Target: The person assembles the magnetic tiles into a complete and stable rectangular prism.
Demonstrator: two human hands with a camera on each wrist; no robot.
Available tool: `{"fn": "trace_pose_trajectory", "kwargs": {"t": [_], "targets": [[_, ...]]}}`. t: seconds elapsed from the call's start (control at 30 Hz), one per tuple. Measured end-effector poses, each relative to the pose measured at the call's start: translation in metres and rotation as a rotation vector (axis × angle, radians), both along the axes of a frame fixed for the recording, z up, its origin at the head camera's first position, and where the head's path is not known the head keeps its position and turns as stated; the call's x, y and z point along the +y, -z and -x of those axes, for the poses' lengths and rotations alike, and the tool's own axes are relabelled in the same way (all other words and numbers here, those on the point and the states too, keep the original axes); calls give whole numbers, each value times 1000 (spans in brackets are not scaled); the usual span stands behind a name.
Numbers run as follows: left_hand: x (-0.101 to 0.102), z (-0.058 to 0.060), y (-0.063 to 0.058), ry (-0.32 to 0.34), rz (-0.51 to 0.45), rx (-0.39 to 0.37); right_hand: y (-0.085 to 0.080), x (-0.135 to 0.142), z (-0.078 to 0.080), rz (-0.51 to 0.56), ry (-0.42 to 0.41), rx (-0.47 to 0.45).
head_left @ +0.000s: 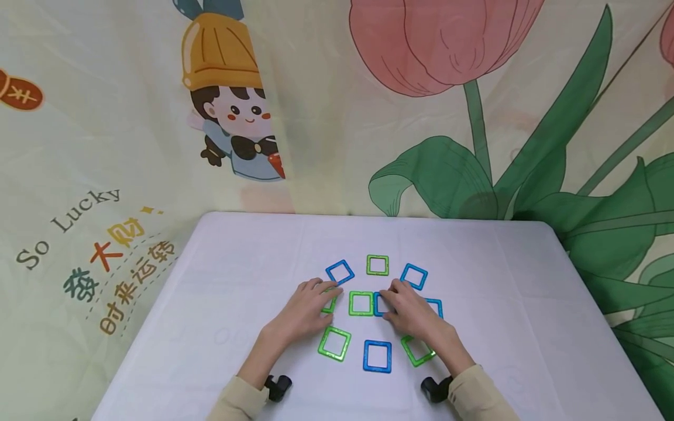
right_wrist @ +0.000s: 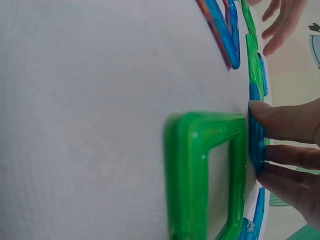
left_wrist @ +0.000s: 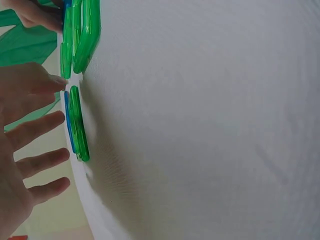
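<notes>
Square blue and green hollow tiles lie on the white table. My right hand (head_left: 413, 310) pinches a blue square tile (right_wrist: 256, 132) between thumb and fingers; its side meets the central green tile (head_left: 361, 294). My left hand (head_left: 305, 309) hovers over another green tile (head_left: 333, 303), partly hidden beneath it. Its fingers (left_wrist: 42, 162) are spread and fairly straight in the left wrist view. A tilted blue tile (head_left: 332, 277) sits just beyond the left fingertips. Past the right knuckles is another blue tile (head_left: 424, 280), and one more blue tile (head_left: 440, 308) is partly covered by the right hand.
A green tile (head_left: 377, 256) lies farthest back. Toward the front are a green tile (head_left: 330, 356) at left, a blue tile (head_left: 377, 369) in the middle and a green tile (head_left: 408, 352) by the right wrist. A printed cloth (head_left: 316, 117) hangs behind the table (head_left: 210, 280).
</notes>
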State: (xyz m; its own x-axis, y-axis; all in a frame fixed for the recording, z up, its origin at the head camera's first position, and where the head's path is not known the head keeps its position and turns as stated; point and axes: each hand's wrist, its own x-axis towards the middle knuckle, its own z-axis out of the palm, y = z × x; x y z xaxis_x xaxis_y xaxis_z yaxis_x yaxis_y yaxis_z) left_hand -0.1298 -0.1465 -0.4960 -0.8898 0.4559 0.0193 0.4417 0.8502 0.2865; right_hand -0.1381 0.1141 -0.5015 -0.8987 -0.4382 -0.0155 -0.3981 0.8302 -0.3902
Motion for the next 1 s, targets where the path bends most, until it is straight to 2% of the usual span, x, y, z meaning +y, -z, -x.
{"fn": "trace_pose_trajectory", "kwargs": {"t": [0.3, 1.0], "targets": [[-1, 0, 2, 10, 42, -17, 1, 0, 1, -1, -3, -12], [11, 3, 7, -8, 112, 26, 4, 2, 3, 3, 0, -13]]}}
